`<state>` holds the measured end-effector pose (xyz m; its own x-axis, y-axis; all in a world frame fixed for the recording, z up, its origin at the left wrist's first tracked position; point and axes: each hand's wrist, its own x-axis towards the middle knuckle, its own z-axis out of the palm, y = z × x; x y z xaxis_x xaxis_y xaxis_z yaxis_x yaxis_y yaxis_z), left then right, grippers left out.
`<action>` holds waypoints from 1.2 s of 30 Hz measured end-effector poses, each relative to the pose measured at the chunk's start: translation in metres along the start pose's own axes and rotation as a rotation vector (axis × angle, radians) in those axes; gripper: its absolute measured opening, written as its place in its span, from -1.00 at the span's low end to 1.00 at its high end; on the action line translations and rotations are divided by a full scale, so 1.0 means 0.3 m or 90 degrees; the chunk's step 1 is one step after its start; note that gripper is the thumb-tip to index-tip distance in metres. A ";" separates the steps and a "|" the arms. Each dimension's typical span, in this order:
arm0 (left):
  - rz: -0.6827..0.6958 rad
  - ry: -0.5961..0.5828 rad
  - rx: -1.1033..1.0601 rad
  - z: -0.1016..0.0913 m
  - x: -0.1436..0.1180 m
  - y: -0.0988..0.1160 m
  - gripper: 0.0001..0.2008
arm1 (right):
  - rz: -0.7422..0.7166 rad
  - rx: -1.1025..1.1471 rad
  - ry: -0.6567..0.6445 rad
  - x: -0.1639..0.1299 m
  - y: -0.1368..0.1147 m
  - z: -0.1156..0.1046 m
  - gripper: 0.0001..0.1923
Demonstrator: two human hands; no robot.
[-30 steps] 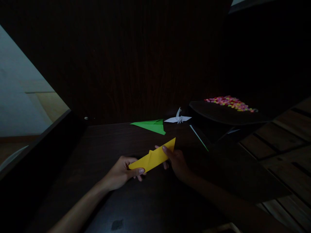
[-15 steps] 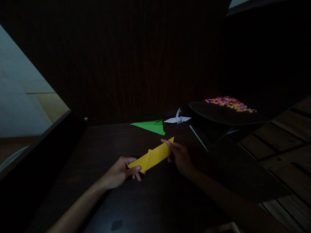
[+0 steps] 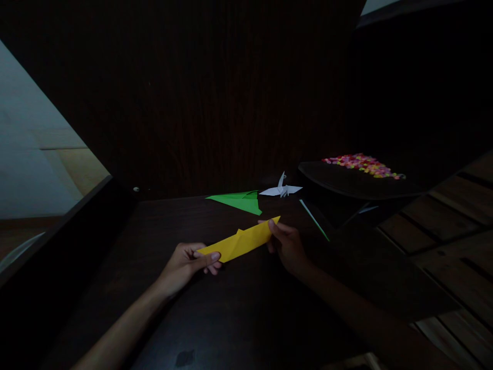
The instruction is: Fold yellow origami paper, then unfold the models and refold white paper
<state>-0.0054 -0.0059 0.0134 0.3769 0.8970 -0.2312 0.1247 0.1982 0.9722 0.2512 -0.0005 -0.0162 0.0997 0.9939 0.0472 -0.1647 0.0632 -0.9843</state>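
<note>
A folded yellow paper is stretched between my two hands above the dark tabletop, its right end higher than its left. My left hand pinches its lower left corner, thumb on top and fingers behind. At the other end my right hand grips the paper near its pointed tip, the thumb lying on the front face. A small raised fold shows at the middle of the upper edge. Beyond it lie a green paper plane and a white origami crane.
A thin white-and-green strip lies right of my right hand. Farther right, a dark rounded shelf bears a heap of small colourful pieces. A dark wooden panel rises behind the tabletop, and a raised side edge bounds the left.
Both hands remain on the yellow paper. My left hand has moved slightly up and left, my right hand slightly right, so the paper now lies closer to level.
</note>
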 end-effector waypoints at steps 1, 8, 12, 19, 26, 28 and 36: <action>0.004 0.026 -0.008 -0.001 0.000 -0.001 -0.72 | -0.004 -0.007 -0.002 0.000 0.000 -0.001 -0.56; 0.052 0.143 -0.035 -0.003 0.012 -0.013 -0.66 | -0.029 -0.120 0.013 -0.003 -0.012 0.002 -0.42; 0.095 0.154 -0.045 -0.001 0.017 -0.013 -0.61 | -0.032 -0.110 0.011 -0.002 -0.004 0.001 -0.41; 0.111 0.153 -0.065 -0.001 0.016 -0.014 -0.58 | -0.019 -0.039 0.024 0.005 0.004 -0.003 -0.50; 0.116 0.147 -0.027 -0.022 0.026 -0.032 -0.56 | -0.030 -0.009 0.044 0.027 0.005 -0.015 -0.70; 0.120 0.147 -0.015 -0.024 0.027 -0.035 -0.56 | -0.037 0.000 0.048 0.030 0.005 -0.016 -0.74; 0.113 0.167 -0.045 -0.025 0.027 -0.032 -0.58 | -0.027 0.045 0.061 0.027 -0.008 -0.010 -0.85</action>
<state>-0.0105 0.0025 0.0025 0.1364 0.9894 -0.0493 0.0114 0.0482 0.9988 0.2553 0.0072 -0.0140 0.2008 0.9772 0.0684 -0.2267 0.1143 -0.9672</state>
